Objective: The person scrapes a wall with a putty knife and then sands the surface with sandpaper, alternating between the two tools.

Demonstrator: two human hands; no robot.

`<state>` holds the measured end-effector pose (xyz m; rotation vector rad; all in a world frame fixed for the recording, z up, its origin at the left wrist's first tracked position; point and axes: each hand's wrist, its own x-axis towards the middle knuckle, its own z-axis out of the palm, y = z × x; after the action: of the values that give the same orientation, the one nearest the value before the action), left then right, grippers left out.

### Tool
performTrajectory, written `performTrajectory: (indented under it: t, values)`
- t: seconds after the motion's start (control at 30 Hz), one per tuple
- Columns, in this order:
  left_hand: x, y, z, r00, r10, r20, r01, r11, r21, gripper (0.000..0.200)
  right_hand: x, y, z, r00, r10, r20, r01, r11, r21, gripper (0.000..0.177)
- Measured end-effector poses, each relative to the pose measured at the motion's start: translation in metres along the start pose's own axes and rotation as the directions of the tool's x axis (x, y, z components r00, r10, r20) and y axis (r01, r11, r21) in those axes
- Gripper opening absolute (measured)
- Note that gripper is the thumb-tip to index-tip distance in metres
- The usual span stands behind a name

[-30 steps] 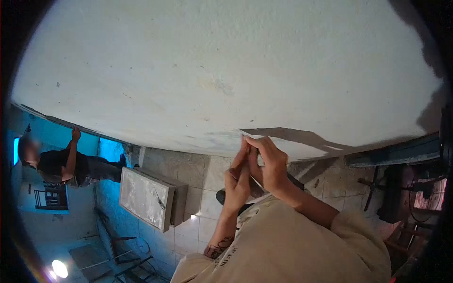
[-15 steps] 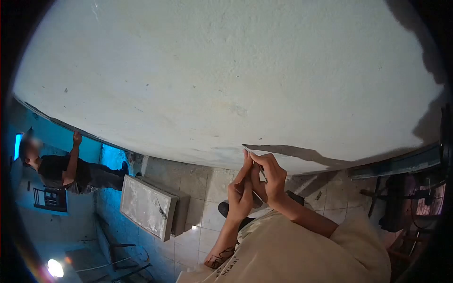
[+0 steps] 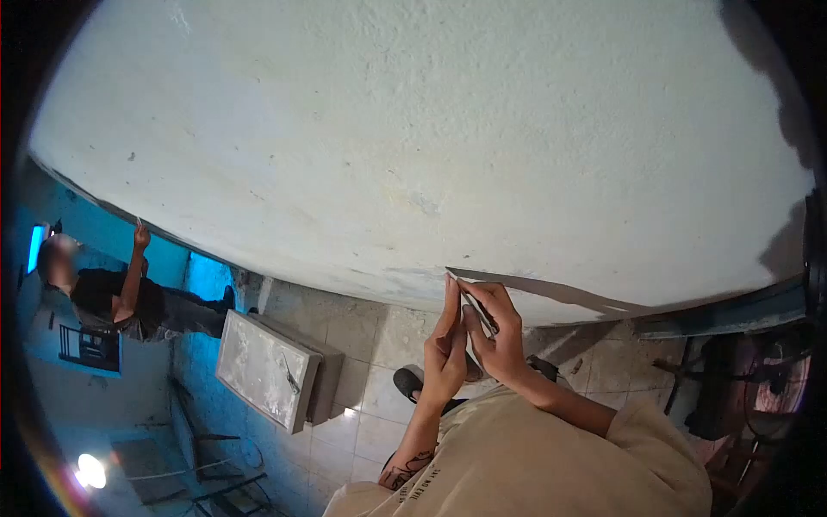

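A white plastered wall (image 3: 413, 155) with a rough, scuffed surface fills the top of the view. My right hand (image 3: 501, 332) is closed around a thin, flat, scraper-like piece (image 3: 454, 275), mostly hidden by the fingers, with a pale tip against the wall. Beside it, my left hand (image 3: 444, 353) has its fingers pressed together and stretched up to that same tip. Both hands meet close to the wall's lower part. A dark shadow of the hands runs rightward along the wall from the tip.
On the left, a co-worker (image 3: 116, 293) raises a hand to the same wall. A worn, box-like white cabinet (image 3: 258, 366) with a tool lying on it stands on the tiled floor (image 3: 379, 379). A bright lamp (image 3: 90, 470) shines at lower left. Dark furniture (image 3: 732, 379) stands at right.
The view has shifted slightly. My hands stay together at the wall, with the right thumb sitting a little differently. The co-worker's raised hand now shows a small pale thing at its fingertips.
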<state>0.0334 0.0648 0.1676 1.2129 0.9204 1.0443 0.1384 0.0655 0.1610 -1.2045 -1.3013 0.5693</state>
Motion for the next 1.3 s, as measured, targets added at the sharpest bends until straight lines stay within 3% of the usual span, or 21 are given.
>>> performTrajectory:
  t: [0.03,0.1,0.17,0.2,0.23,0.3,0.33,0.37,0.43,0.5,0.57,0.63,0.7,0.73,0.83,0.97,1.0,1.03,1.1,1.13,1.3]
  values:
    - [-0.001,0.0,0.004,1.0,-0.003,-0.013,0.003,1.0,0.001,0.053,-0.001,-0.001,-0.004,0.997,0.055,0.044,-0.058,0.996,0.066,0.029]
    - [-0.005,0.0,0.011,0.999,-0.014,-0.037,0.014,1.0,0.009,0.055,-0.001,-0.001,-0.008,0.998,0.021,0.061,-0.023,0.999,0.034,0.03]
    - [-0.004,0.003,0.016,0.999,-0.012,-0.052,0.014,1.0,0.022,0.056,0.001,-0.008,-0.01,0.982,0.132,0.131,-0.155,0.971,0.184,0.032]
    - [-0.005,0.005,0.018,0.998,-0.013,-0.06,0.014,1.0,0.027,0.056,0.004,-0.002,-0.011,0.992,-0.046,0.115,0.044,0.999,0.022,0.033]
    - [-0.005,0.006,0.021,0.997,-0.012,-0.07,0.014,0.999,0.032,0.057,0.005,-0.001,-0.014,0.991,-0.05,0.121,0.047,0.999,0.025,0.033]
    - [-0.004,0.009,0.025,0.996,-0.012,-0.091,0.016,0.999,0.041,0.058,0.009,-0.007,-0.022,0.97,-0.06,0.235,0.12,0.96,-0.253,0.032]
    - [-0.004,0.013,0.022,0.989,-0.139,-0.051,0.134,0.987,-0.084,0.06,0.011,-0.009,-0.024,0.957,0.007,0.29,0.086,0.948,-0.307,0.03]
    - [-0.003,0.008,0.021,0.988,-0.14,-0.058,0.135,0.987,-0.081,0.06,0.012,-0.008,-0.025,0.956,0.006,0.294,0.086,0.95,-0.301,0.03]
    - [-0.001,-0.001,0.021,0.995,0.071,-0.076,-0.068,0.997,0.042,0.061,0.011,-0.006,-0.025,0.952,-0.016,0.307,0.149,0.897,-0.416,0.024]
    - [-0.002,-0.003,0.014,0.997,0.072,-0.033,-0.071,0.997,0.02,0.061,0.007,0.006,-0.014,0.959,-0.027,0.281,0.142,0.905,-0.4,0.018]
    - [0.002,-0.011,0.004,0.994,0.099,-0.048,-0.097,0.994,0.044,0.064,0.005,0.014,-0.003,0.967,-0.144,0.211,0.204,0.932,-0.3,0.017]
    - [0.002,-0.01,0.002,0.992,0.119,-0.032,-0.116,0.99,0.079,0.066,0.001,0.009,-0.007,0.962,-0.115,0.246,0.193,0.927,-0.323,0.023]
    - [0.001,-0.006,0.006,0.977,0.195,0.081,-0.205,0.969,0.137,0.066,-0.001,0.002,-0.014,0.981,-0.034,0.192,0.095,0.942,-0.322,0.026]
    - [0.0,-0.014,0.009,0.99,0.137,0.032,-0.14,0.986,0.087,0.067,-0.002,0.002,-0.015,0.977,-0.009,0.213,0.085,0.932,-0.352,0.031]
    - [0.004,-0.005,-0.006,0.99,0.138,0.017,-0.137,0.99,-0.041,0.067,-0.004,0.011,0.007,0.972,-0.138,0.193,0.199,0.916,-0.348,0.035]
    - [0.0,0.002,-0.002,0.993,0.099,0.061,-0.101,0.994,0.037,0.067,0.001,0.0,-0.007,0.97,-0.124,0.208,0.175,0.952,-0.25,0.037]
    - [0.001,0.003,0.003,0.986,0.152,0.066,-0.156,0.986,0.066,0.068,-0.001,0.003,-0.01,0.976,-0.074,0.206,0.138,0.939,-0.314,0.035]
    - [0.0,0.001,0.002,0.99,0.119,0.074,-0.123,0.991,0.052,0.068,0.002,0.004,-0.008,0.976,-0.078,0.205,0.142,0.937,-0.32,0.035]
    - [-0.003,-0.006,-0.004,0.976,-0.21,-0.058,0.203,0.974,-0.099,0.057,0.007,0.004,0.001,0.968,-0.133,0.213,0.199,0.923,-0.33,0.032]
    - [0.003,-0.004,-0.006,0.997,0.067,0.029,-0.064,0.995,-0.077,0.067,0.004,0.005,0.005,0.977,-0.111,0.181,0.164,0.935,-0.314,0.028]
    - [0.003,-0.005,-0.004,0.993,0.104,0.056,-0.104,0.995,-0.012,0.066,0.005,0.0,-0.006,0.981,-0.114,0.156,0.16,0.932,-0.324,0.023]
